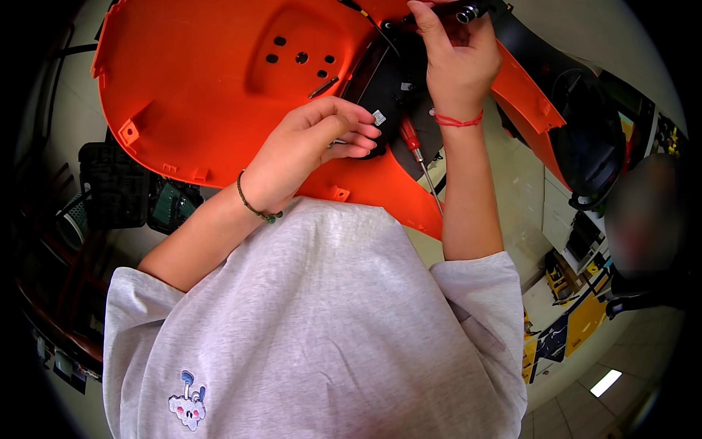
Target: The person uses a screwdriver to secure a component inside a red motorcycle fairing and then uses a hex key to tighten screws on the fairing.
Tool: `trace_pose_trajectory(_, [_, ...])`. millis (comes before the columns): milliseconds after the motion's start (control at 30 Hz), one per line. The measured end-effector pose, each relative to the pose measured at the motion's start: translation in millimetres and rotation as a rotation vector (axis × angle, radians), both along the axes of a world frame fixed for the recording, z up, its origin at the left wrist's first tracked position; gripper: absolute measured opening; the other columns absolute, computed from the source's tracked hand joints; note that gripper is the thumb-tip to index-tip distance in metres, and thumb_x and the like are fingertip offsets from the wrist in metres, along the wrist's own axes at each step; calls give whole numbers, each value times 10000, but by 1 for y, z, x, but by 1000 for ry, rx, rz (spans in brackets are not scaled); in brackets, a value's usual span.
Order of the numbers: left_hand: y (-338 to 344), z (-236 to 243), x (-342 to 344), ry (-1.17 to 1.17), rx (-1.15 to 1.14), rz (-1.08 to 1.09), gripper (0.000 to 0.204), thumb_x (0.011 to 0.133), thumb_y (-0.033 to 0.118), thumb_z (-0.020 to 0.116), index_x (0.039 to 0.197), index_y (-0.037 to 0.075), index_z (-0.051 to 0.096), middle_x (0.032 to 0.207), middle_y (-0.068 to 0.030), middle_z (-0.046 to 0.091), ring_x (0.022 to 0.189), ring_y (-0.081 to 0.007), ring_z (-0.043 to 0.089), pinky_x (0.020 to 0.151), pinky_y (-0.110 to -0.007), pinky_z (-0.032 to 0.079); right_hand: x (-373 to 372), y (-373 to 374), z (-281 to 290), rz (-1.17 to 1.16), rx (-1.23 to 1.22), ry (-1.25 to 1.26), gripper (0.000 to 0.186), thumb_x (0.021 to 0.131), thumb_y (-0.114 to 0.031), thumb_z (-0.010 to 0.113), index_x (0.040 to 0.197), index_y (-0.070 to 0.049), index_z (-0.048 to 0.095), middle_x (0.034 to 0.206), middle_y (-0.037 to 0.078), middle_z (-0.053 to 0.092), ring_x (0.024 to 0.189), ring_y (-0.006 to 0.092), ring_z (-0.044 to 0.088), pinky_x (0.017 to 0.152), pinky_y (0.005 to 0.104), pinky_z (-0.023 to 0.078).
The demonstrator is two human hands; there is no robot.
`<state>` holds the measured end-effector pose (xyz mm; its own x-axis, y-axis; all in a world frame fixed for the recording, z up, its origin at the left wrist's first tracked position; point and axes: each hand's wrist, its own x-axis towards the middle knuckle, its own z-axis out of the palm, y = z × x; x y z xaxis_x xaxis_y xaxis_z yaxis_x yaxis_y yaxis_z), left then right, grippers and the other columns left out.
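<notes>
My left hand (307, 139) is over the large orange plastic panel (190, 88), fingers curled together. A sliver of thin metal shows among them, and most of that piece is hidden. At the top edge my right hand (461, 69) grips a black tool with a round, shiny socket-like end (466, 13); its far part is cut off by the picture edge. Between the hands lies a black part (395, 73) with small white labels. A screwdriver with a red handle (409, 134) rests below it, its shaft slanting toward my right forearm. A small dark metal rod (323, 87) lies on the panel.
A thin black cable (369, 18) runs across the panel's top. At the left stands an open black tool case (113, 183). On the right are another orange piece (530, 95), a glossy black rounded part (589, 150) and a yellow tool (559, 278). A blurred shape stands beyond.
</notes>
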<state>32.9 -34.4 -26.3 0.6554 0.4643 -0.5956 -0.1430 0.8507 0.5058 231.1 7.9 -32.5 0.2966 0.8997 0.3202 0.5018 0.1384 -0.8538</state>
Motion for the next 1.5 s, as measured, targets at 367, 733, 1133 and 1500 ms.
trace_pose_trajectory(367, [1,2,-1,-38,-26,70,313,1024,91,429,1291,-49,511,1304,-172,575,1167,-223,607,1026,-320,483,1,-3,14,-79,-108,-166,217,802,-17,770,979,35,656,845,94,717,742,121,665,679,269,532])
trace_pose_trajectory(733, [9,2,-7,52,-56,145,281,1016,77,417,1240,-47,533,1276,-191,594,1135,-226,625,1009,-322,509,9,-7,15,220,-269,398,216,893,28,632,1107,8,659,998,45,711,839,104,653,766,228,532])
trace_pose_trajectory(1133, [7,7,2,113,36,234,302,1010,62,403,1259,-70,511,1312,-212,567,1181,-230,598,1033,-322,496,20,-6,9,87,-194,103,244,834,-79,746,1046,-2,652,879,62,705,722,106,647,658,253,521])
trace_pose_trajectory(1500, [5,4,3,93,23,263,244,1004,104,499,1187,-50,546,1198,-182,626,1082,-208,640,986,-303,523,16,-7,5,-10,11,-111,217,818,-128,763,891,-4,600,794,129,655,698,274,657,659,325,522])
